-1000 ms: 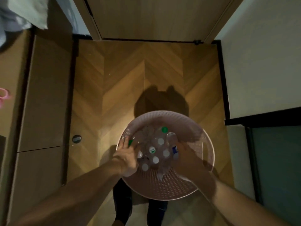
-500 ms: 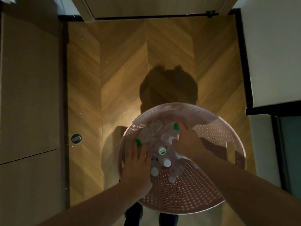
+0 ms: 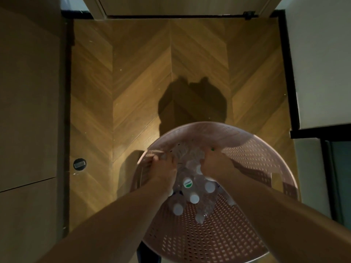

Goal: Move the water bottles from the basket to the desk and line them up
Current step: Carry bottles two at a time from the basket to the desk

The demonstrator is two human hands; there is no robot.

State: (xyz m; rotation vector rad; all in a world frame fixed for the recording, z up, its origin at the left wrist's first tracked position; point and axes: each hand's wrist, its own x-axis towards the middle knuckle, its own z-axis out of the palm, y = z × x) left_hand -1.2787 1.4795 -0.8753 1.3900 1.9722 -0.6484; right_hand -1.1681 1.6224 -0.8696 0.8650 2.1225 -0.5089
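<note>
The basket (image 3: 247, 234) is round, pink perforated plastic, occupying the lower centre-right of the frame. Clear water bottles (image 3: 193, 188) stand clustered inside it at its left-centre, caps upward: most caps are white, one is white with a green label.

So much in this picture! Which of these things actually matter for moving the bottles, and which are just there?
Part of the job:
- pink basket
- clear water bottles clustered inside it
- left hand, reaching in among the bottles
- right hand, reaching in too; its grip is hard to make out

Just there:
- wooden floor
- round floor fitting
- door
</note>
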